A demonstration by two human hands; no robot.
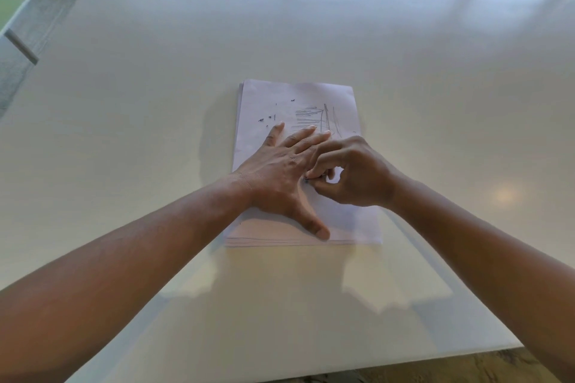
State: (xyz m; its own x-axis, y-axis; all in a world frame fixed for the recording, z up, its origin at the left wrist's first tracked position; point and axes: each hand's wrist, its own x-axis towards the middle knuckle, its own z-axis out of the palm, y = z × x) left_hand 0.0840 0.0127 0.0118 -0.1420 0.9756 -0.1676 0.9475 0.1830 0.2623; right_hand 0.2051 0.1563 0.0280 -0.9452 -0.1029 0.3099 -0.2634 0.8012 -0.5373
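Paper in a thin stack [311,93] is lying flat at mid-bench [155,102]. The sheets are probably light, limp and prone to sliding on one another, so an edge or corner is likely offering the best hold. The left hand [280,174] is pressing the stack down with straight, spread fingers. The right hand [354,174], touching it above the top sheet, is pinching a small dark piece [306,180], too small to identify. Similar specks [264,119] are lying beside pencil marks [308,115].
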